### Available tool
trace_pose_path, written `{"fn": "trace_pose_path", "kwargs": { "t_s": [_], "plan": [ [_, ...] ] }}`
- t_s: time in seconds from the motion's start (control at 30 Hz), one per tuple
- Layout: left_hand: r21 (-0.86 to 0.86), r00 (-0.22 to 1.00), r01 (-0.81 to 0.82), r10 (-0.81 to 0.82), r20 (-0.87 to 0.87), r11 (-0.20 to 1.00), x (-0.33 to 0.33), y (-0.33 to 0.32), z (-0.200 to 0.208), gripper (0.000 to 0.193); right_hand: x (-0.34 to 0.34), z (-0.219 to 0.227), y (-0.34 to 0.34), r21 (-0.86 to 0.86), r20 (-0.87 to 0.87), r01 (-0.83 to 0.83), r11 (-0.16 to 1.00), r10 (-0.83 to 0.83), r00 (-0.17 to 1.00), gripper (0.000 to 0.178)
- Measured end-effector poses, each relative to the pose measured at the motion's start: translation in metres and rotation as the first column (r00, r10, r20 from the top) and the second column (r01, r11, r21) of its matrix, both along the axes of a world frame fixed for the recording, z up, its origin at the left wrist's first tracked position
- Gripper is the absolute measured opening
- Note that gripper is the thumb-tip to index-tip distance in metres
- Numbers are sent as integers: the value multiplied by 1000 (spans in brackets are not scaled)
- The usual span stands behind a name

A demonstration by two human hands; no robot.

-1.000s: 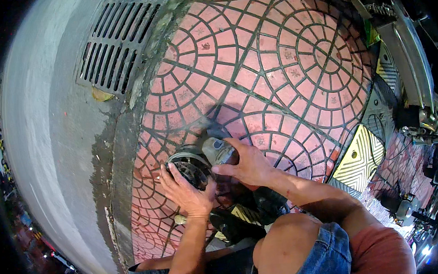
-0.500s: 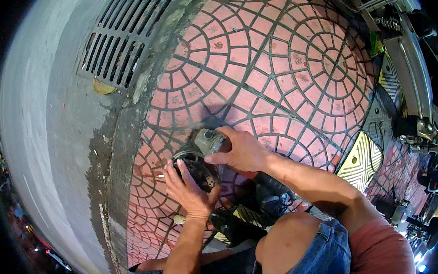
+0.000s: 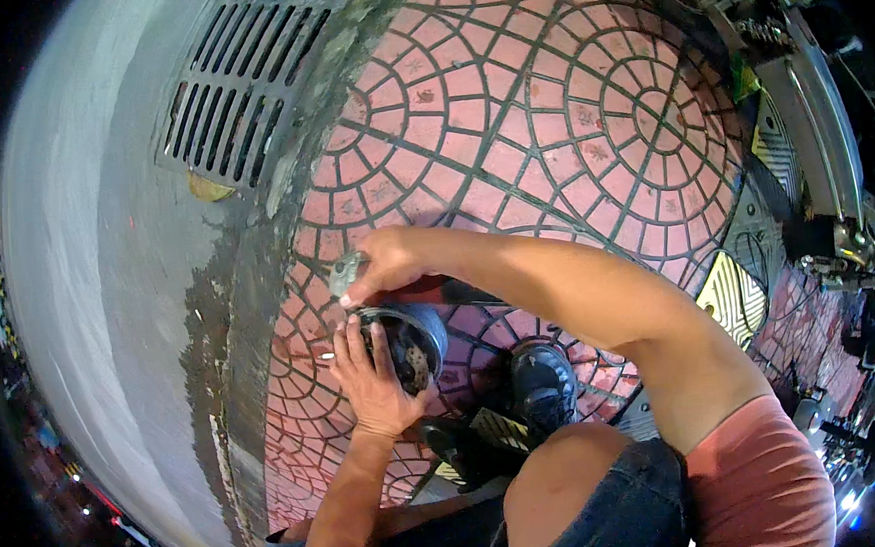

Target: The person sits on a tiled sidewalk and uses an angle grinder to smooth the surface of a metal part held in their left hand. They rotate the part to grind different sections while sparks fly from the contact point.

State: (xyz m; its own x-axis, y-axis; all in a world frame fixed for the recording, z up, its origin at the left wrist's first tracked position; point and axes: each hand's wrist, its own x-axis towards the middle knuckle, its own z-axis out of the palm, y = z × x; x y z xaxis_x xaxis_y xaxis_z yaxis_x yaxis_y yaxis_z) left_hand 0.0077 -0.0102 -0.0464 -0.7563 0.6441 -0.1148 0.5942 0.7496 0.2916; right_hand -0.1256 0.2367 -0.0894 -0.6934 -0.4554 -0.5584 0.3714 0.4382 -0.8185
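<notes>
My left hand [image 3: 373, 390] grips the edge of a round metal drum [image 3: 433, 336], its fingers laid over the rim and the thumb on the near side. The drum has a dark hollow with worn, brownish parts inside. Just beyond it, my right hand [image 3: 389, 260] is closed round the grey metal head [image 3: 345, 275] of what looks like an angle grinder. Its reddish body [image 3: 449, 291] runs to the right beneath my forearm, mostly hidden. Beside the left fingers shows a small white stick [image 3: 328, 356].
Pink patterned paving [image 3: 511, 159] surrounds the drum, with a kerb [image 3: 258, 284] to the left. A drain grate [image 3: 246, 95] lies far left. My shoe [image 3: 544, 382] stands close by. At right are a yellow-striped ramp [image 3: 735, 300] and a parked motorbike [image 3: 814, 130].
My right hand and the grinder head have moved left, to the drum's far left side. More of the drum's right wall now shows. The left hand stays on the rim.
</notes>
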Motion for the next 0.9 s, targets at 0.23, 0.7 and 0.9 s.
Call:
{"fn": "trace_pose_path", "kwargs": {
  "t_s": [0.23,0.7,0.9],
  "plan": [
    [52,998,-60,61,-24,997,4,8,4,118,59,8,13,-11,-55,405,914,-405,913,89],
    [-4,980,-201,201,3,980,8,21,12,124,163,59,34,124,-78,598,791,-593,801,80],
    [8,987,-157,157,-17,988,3,17,10,122,137,52,38,145,-105,509,848,-498,861,80]
  ]
}}
